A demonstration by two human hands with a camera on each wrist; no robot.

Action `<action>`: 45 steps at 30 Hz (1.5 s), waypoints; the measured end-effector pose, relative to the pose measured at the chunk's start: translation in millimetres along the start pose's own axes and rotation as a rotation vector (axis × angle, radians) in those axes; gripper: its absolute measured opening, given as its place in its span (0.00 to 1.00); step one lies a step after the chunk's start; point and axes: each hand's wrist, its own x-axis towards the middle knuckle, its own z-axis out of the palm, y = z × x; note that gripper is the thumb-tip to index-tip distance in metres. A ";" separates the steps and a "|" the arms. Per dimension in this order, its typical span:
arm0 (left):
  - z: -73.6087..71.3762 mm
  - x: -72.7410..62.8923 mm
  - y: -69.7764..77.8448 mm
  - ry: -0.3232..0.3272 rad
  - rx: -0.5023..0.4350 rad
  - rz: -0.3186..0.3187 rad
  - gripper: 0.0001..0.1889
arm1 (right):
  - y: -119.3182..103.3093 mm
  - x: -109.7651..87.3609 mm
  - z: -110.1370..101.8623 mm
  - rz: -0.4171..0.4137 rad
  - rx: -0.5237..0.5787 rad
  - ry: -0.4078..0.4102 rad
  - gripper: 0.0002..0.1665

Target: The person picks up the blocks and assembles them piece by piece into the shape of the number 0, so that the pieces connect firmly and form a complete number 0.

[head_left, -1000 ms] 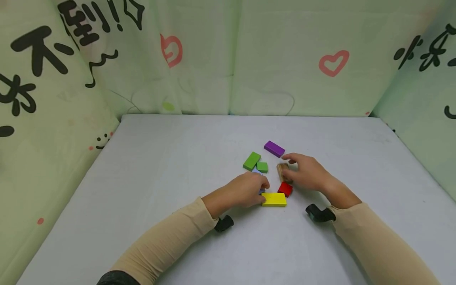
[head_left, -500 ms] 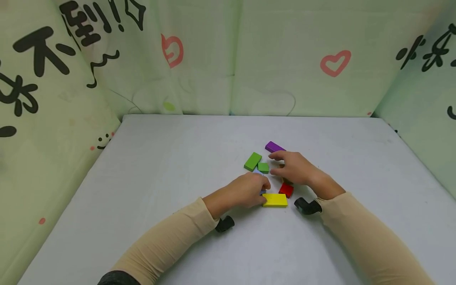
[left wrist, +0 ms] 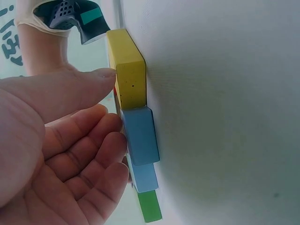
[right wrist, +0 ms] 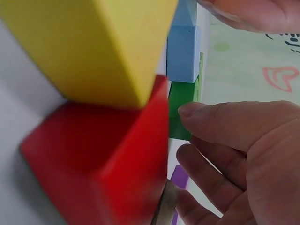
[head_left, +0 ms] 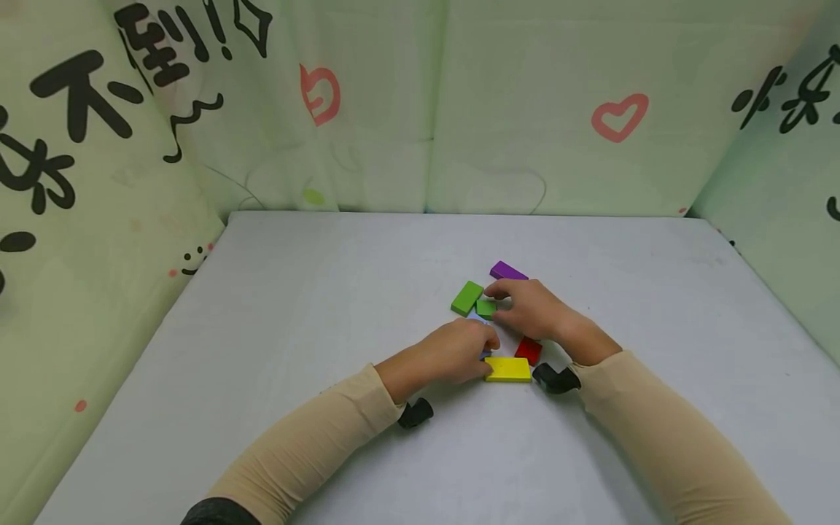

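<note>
Small coloured blocks form a ring on the table. My left hand [head_left: 456, 351] lies over the ring's left side, its thumb touching the yellow block [left wrist: 131, 77]. Its loosely bent fingers are beside the blue block [left wrist: 142, 138] and light blue block [left wrist: 146, 178]. My right hand [head_left: 531, 312] pinches the small green block [right wrist: 183, 96] between thumb and index finger, with the other fingers curled below. A larger green block [head_left: 467, 297] lies just left of it. A brown wooden block [right wrist: 166, 206] is hidden under this hand in the head view.
Behind the right hand lies a purple block [head_left: 507, 270]. A red block [head_left: 529, 351] sits at the yellow block's far right corner. The white table [head_left: 315, 292] ends at a pale green printed curtain [head_left: 512, 109].
My right hand has moved left from the wooden block to the small green block, covering the wooden one. My left hand and the blocks stay in place.
</note>
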 end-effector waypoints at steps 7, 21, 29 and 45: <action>0.2 0.3 -0.3 0.010 0.016 0.016 0.18 | -0.6 2.7 2.1 -0.035 -0.019 0.010 0.23; 1.1 0.4 -0.4 0.003 0.007 0.016 0.18 | 0.8 1.2 0.9 -0.054 -0.047 0.078 0.26; 0.5 0.4 1.1 -0.007 -0.006 -0.016 0.19 | 5.4 -4.4 -9.4 -0.042 -0.006 0.134 0.28; 0.1 -0.4 1.4 -0.004 -0.009 -0.017 0.18 | 19.5 -11.8 -13.0 0.041 -0.009 0.142 0.28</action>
